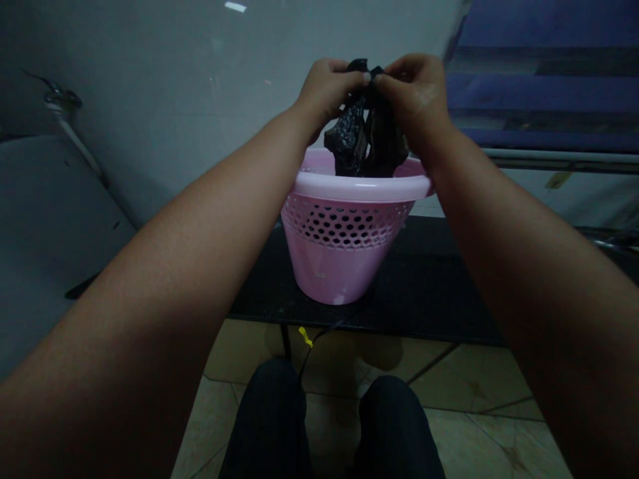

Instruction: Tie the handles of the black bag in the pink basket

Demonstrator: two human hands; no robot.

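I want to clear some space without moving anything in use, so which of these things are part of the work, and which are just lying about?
In use: left hand, right hand, dark cloth, pink basket.

Just lying about: black table, blue blind, metal fitting.

Your 10 o'clock: a metal tap (62,100) is jutting out
Your 2 o'clock: a blue striped panel (544,86) is showing

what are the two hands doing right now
Left hand: closed, pinching the dark crumpled cloth.
Right hand: closed, pinching the same cloth.
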